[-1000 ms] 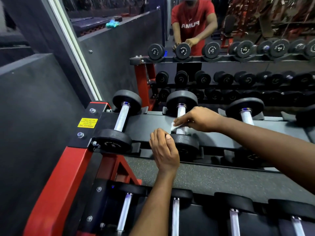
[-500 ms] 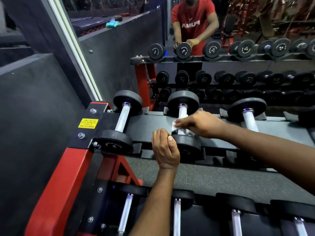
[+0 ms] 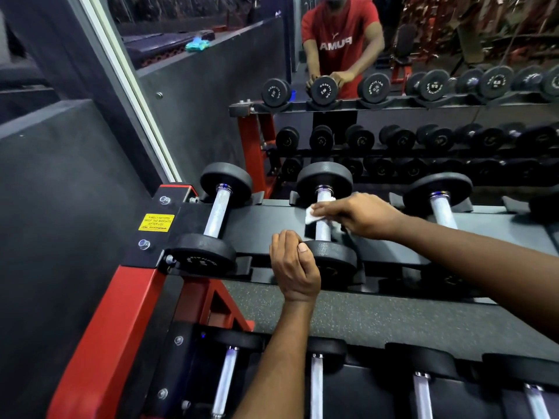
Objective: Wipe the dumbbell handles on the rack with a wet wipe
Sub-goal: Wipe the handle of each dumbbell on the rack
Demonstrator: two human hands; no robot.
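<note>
Black dumbbells with silver handles lie across the top tier of a red and black rack (image 3: 99, 322). My right hand (image 3: 360, 214) holds a white wet wipe (image 3: 311, 216) wrapped over the upper part of the handle of the second dumbbell (image 3: 323, 231). My left hand (image 3: 295, 266) grips the near weight head (image 3: 335, 258) of that same dumbbell, thumb on top. The first dumbbell (image 3: 216, 217) lies to the left and a third dumbbell (image 3: 441, 207) to the right.
A lower tier holds several more dumbbells (image 3: 316, 388) near the bottom edge. Behind the rack a mirror (image 3: 423, 86) reflects the rack and a person in a red shirt. A dark padded wall (image 3: 60, 207) stands on the left, with a yellow sticker (image 3: 156, 222) on the rack's end.
My right hand has slid the wipe up the handle, away from the near weight head. My left hand stays on the near head.
</note>
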